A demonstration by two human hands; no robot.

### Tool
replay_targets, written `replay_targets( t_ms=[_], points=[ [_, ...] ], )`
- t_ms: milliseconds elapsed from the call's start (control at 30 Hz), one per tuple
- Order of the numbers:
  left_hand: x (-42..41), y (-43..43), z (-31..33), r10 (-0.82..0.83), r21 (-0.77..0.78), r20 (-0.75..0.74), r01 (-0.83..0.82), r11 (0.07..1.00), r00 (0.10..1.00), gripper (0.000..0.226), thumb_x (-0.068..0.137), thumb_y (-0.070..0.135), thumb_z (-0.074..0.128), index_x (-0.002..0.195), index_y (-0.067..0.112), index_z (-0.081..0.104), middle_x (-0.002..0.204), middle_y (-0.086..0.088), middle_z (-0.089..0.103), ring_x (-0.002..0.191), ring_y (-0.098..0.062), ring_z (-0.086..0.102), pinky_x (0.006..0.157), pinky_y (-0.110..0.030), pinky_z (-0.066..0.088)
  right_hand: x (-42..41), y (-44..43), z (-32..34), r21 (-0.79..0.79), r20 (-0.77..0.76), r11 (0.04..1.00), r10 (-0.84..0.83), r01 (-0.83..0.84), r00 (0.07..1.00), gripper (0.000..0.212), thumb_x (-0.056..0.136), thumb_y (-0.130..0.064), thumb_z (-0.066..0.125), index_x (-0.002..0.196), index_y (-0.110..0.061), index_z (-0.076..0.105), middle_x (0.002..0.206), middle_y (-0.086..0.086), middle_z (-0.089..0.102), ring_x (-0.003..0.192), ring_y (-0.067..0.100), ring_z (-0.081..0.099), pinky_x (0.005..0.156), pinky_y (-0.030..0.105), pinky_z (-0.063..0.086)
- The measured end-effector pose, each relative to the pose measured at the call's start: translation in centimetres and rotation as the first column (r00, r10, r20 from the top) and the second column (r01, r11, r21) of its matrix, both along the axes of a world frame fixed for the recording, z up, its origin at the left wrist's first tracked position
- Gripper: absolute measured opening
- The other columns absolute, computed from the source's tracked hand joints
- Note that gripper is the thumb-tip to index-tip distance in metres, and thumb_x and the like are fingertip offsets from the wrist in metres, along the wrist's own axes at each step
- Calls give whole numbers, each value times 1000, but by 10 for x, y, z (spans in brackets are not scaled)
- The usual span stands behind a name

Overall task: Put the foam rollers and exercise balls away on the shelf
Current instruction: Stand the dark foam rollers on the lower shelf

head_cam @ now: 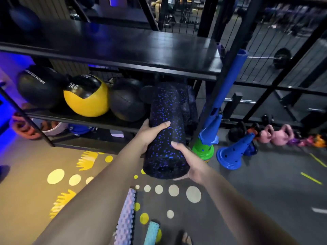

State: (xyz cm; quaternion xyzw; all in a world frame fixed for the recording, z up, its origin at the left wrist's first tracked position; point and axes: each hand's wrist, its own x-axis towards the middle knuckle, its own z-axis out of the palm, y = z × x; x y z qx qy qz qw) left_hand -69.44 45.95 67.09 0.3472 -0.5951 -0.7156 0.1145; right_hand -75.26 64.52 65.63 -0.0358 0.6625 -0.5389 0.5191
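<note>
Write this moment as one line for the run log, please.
hands: left and right hold speckled roller | going into middle shelf beside balls | two rollers on floor

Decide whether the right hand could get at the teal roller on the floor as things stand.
Probably not yet. The right hand and left hand both grip the speckled roller, half on the shelf. The teal roller lies clear, near the foot.

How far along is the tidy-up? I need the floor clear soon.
Done: three balls, including the yellow ball, sit on the middle shelf. In hand: left hand and right hand grip the speckled roller, its far end entering the shelf beside them. Left: the bumpy roller and teal roller lie on the floor.
</note>
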Motion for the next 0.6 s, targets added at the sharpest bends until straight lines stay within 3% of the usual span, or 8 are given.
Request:
replay_targets(
  t_ms=[100, 200, 267, 367, 467, 500, 600],
  points=[
    [-36, -1, -4, -4, -1, -24, 4, 1000, 1000, 56, 81, 37, 85, 123, 31, 50, 112, 11, 67, 98, -7, 66, 78, -23, 52, -55, -2, -2, 16, -4, 999, 44, -44, 999, 73, 67, -62, 81, 130, -33, 61, 113, 1, 78, 95, 25, 77, 71, 53, 63],
    [-72, -3, -18, 14, -19, -50, -15, 1000, 999, 70, 78, 38, 87, 138, 27, 53, 125, 9, 69, 105, -5, 68, 86, -24, 55, -114, -1, -10, -11, -68, 996, 86, -87, 994, 79, 61, -58, 82, 133, -30, 61, 116, 3, 77, 101, 26, 76, 80, 55, 61],
    [-95, -7, -32, 45, -34, -56, -46, 998, 997, 71, 76, 37, 90, 137, 27, 53, 123, 12, 69, 104, 0, 69, 93, -23, 55, -150, -1, -18, -44, -55, 992, 115, -117, 992, 86, 59, -56, 86, 135, -26, 59, 119, 5, 76, 103, 27, 75, 79, 53, 60],
    [-126, -16, -45, 34, -107, -59, -40, 993, 998, 63, 76, 30, 90, 129, 29, 56, 116, 17, 69, 94, 14, 66, 83, -8, 52, -191, 0, -37, -90, -1, 993, 81, -80, 997, 113, 38, -54, 99, 138, -27, 56, 119, 5, 75, 98, 25, 75, 72, 47, 61],
    [-145, -30, -61, 63, -210, -5, -63, 976, 998, 78, 72, 55, 88, 138, 29, 56, 123, 16, 70, 111, 4, 66, 103, -26, 51, -220, 2, -61, -138, 64, 989, 54, -45, 996, 121, 28, -48, 103, 139, -29, 56, 124, 5, 73, 100, 25, 75, 72, 43, 61],
    [-147, -37, -67, 83, -249, 14, -77, 965, 996, 74, 76, 57, 83, 139, 28, 57, 122, 15, 71, 112, 0, 67, 106, -32, 51, -225, 4, -67, -157, 100, 987, 37, -21, 994, 120, 28, -44, 103, 138, -29, 57, 125, 7, 73, 99, 27, 75, 73, 41, 62],
    [-154, -63, -73, 172, -416, 93, -119, 902, 981, 43, 96, 31, 68, 136, 17, 60, 109, 13, 69, 102, -11, 68, 102, -27, 50, -240, 10, -82, -234, 126, 972, 38, -8, 991, 115, 36, -40, 102, 139, -22, 56, 128, 9, 71, 104, 26, 74, 76, 37, 62]
  ],
)
